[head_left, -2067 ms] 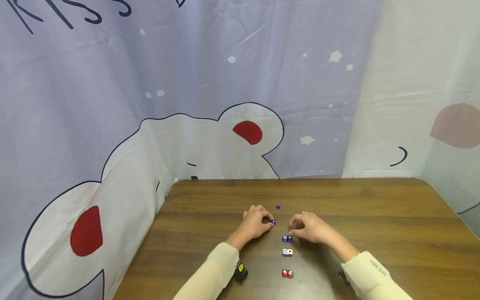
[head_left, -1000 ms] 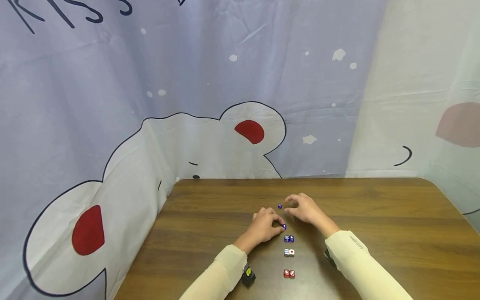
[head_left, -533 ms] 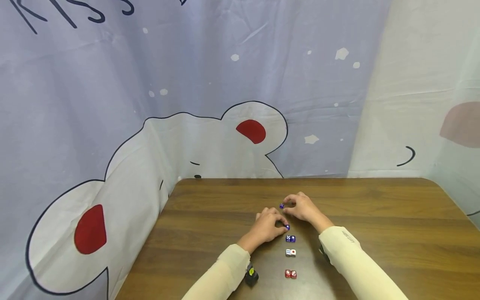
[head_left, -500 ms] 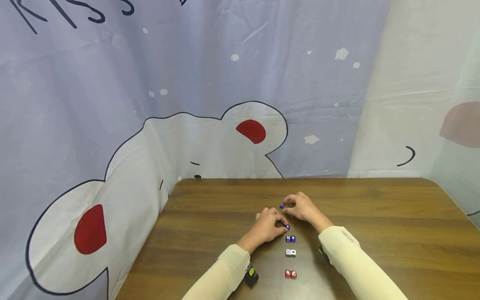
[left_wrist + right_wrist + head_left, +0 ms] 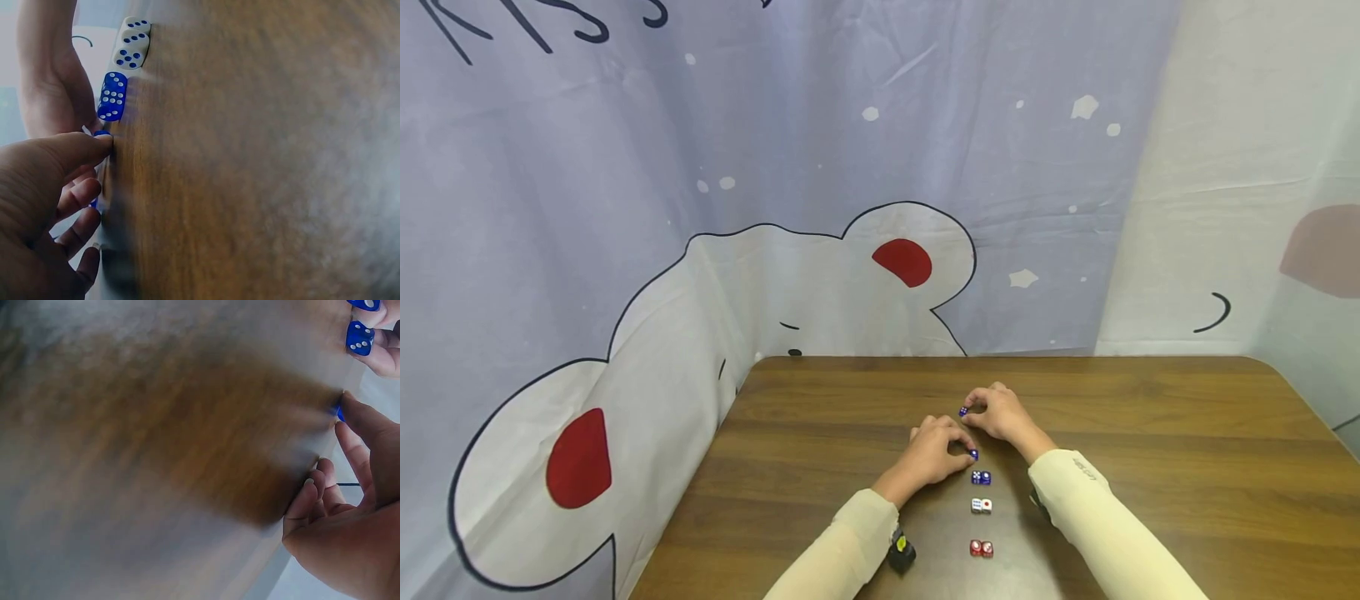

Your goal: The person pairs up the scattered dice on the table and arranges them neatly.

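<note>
My left hand (image 5: 928,450) pinches a blue die (image 5: 973,455) between thumb and forefinger, just behind a side-by-side pair of blue dice (image 5: 981,477). Farther back, my right hand (image 5: 1000,412) has its thumb and forefinger on another blue die (image 5: 963,412); in the right wrist view only a sliver of this blue die (image 5: 340,413) shows between the fingertips. Toward me from the blue pair lie two white dice (image 5: 981,506) touching, then two red dice (image 5: 981,548) touching. The left wrist view shows the blue pair (image 5: 112,97) beyond my thumb.
All the dice stand on a brown wooden table (image 5: 1187,467). A pale curtain (image 5: 760,125) printed with cartoon figures hangs behind the table's far edge and down its left side. A black wrist device (image 5: 901,552) sits at my left cuff.
My left hand has carried its blue die rightward to behind the blue pair. My right hand has left that pair, moved back and closed its fingertips on the farthest blue die.
</note>
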Motion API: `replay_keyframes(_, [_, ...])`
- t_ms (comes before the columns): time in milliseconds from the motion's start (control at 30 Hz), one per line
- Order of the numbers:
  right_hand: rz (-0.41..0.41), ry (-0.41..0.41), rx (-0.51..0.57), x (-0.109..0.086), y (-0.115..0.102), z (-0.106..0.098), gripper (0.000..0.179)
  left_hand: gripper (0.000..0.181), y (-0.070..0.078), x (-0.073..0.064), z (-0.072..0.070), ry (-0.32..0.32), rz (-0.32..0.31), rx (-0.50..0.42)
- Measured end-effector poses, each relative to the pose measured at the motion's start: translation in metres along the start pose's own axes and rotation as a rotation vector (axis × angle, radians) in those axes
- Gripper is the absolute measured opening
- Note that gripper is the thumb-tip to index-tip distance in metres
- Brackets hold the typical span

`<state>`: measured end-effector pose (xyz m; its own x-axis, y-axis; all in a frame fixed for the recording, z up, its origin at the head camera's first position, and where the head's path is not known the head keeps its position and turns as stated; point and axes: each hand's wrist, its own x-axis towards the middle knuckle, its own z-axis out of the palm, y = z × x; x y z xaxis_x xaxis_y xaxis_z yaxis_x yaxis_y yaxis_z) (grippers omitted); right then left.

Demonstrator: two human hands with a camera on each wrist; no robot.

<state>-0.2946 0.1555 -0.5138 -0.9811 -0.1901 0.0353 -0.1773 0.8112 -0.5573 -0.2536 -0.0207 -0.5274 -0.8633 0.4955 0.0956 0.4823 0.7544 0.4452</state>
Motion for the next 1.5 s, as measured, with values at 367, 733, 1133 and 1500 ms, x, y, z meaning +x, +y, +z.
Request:
replay_keyframes(367, [-0.004, -0.004, -0.029, -0.002, -0.005, -0.004, 0.018, 0.01, 0.003, -0.001, -0.001, 0.006, 0.007, -0.006])
replay_keyframes(733, [-0.042, 0.013, -0.041, -0.008, -0.003, -0.007, 0.015, 0.01, 0.003, 0.0, 0.002, 0.028, 0.001, 0.001])
replay_keyframes(1133, [-0.031, -0.038, -0.056, -0.017, 0.007, -0.009, 0.014, 0.01, 0.001, 0.001, 0.003, 0.031, -0.016, -0.006])
replay_keyframes(1500, [-0.076, -0.026, -0.073, -0.033, 0.011, -0.011, 0.015, 0.01, 0.002, -0.002, 0.002, 0.043, -0.013, -0.002])
